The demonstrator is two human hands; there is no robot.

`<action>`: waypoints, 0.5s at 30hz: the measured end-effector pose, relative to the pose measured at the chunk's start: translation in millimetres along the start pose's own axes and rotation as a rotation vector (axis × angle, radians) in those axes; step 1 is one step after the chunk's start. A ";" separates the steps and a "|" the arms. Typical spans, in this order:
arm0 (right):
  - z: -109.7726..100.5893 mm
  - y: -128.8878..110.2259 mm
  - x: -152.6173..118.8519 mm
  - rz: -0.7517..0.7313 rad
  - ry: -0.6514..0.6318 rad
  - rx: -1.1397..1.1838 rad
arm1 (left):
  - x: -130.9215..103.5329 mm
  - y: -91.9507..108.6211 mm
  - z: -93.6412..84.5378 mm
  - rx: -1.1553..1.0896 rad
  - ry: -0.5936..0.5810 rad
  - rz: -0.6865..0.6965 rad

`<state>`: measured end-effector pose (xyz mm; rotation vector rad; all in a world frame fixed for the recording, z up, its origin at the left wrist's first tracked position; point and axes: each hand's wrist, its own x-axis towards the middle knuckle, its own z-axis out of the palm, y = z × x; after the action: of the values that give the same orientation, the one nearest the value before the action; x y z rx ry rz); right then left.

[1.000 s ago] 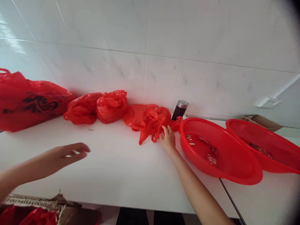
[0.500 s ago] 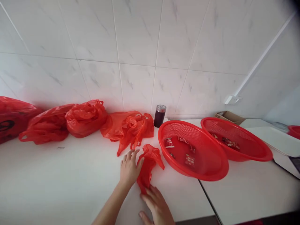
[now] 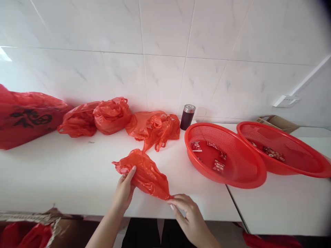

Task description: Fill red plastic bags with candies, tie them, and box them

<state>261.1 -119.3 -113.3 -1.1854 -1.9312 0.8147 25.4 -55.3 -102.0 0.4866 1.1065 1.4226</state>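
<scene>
A small red plastic bag [image 3: 144, 172] lies on the white table [image 3: 64, 172] near its front edge. My left hand [image 3: 124, 189] grips the bag's left part, thumb on top. At the bag's right tip, my right hand [image 3: 187, 215] pinches the plastic between its fingers. The bag is stretched a little between the two hands.
A loose pile of red bags [image 3: 155, 127] lies by the tiled wall, with fuller red bags [image 3: 95, 117] and a large printed one [image 3: 26, 117] to the left. A dark flask [image 3: 187, 117] stands behind. Two red baskets [image 3: 248, 172] [image 3: 310, 168] hold small packets. A cardboard box [image 3: 38, 224] sits below the table, left.
Both hands drew the small red bag toward the front edge and spread it out. The view shifted slightly left and down.
</scene>
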 end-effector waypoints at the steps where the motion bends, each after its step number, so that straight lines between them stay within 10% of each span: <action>1: -0.3 3.0 2.0 0.015 -0.007 -0.007 | -2.7 2.2 -3.4 -0.029 0.026 0.012; 10: -17.7 -11.4 11.0 0.041 0.272 -0.088 | -23.9 10.7 -10.4 0.294 0.168 0.159; 15: 1.5 -60.1 31.4 -0.155 0.219 -0.046 | -54.9 1.9 20.2 0.352 -0.086 0.198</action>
<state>222.0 -113.5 -58.1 -1.0879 -1.8426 0.5382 52.2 -99.2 -74.1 0.9213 1.2716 1.3651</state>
